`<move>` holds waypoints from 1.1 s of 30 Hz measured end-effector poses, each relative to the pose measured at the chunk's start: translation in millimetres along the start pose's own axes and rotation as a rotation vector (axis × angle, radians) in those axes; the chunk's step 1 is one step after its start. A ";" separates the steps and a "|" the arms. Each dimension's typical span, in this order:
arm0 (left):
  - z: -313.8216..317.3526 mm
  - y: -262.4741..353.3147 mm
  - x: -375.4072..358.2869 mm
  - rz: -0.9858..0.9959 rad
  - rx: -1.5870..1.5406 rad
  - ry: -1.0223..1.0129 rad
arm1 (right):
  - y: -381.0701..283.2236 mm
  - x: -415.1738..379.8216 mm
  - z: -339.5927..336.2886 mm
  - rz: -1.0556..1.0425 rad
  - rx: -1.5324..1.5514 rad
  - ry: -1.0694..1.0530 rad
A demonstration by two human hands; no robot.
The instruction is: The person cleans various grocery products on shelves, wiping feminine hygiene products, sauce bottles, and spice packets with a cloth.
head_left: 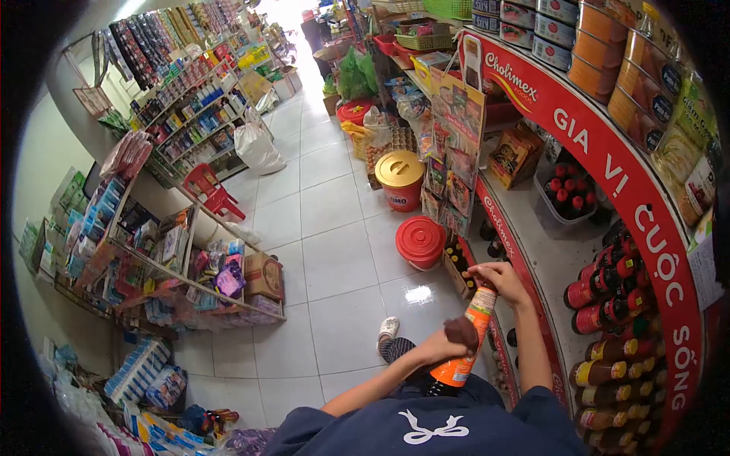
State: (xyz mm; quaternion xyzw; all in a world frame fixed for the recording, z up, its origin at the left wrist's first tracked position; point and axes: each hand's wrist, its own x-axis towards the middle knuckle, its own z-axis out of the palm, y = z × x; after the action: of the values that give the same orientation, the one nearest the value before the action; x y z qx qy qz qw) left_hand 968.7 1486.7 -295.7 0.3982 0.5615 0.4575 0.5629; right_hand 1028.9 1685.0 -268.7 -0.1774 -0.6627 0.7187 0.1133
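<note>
A sauce bottle (477, 311) with an orange label and dark contents is tilted in front of my body, its neck pointing up and away. My right hand (500, 280) is closed around the dark top of the bottle. Lower down, my left hand (442, 346) is closed on a bunched brown cloth (461, 333), which lies against the side of the bottle. The palm side of my left fingers is partly hidden. Beside my right arm runs a red-edged shelf (601, 156) holding dark sauce bottles (608, 372) in rows.
Close ahead on the tiled floor (323, 266) stand a red lidded bucket (420, 242) and a gold-lidded bucket (399, 178). Packets hang on a rack (456, 144) at the shelf's end. On the left are a low goods shelf (182, 266), a red chair (213, 191) and a white sack (258, 148).
</note>
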 end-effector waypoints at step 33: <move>23.6 12.5 102.6 0.288 -1.400 -0.632 | -97.4 -28.6 24.4 -0.429 0.413 -0.487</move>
State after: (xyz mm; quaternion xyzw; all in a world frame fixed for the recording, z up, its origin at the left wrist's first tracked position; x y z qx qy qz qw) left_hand 986.3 1590.2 -309.9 0.1310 -0.1021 0.6387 0.7513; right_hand 1038.0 1660.7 -167.6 0.1676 -0.5333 0.8183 0.1337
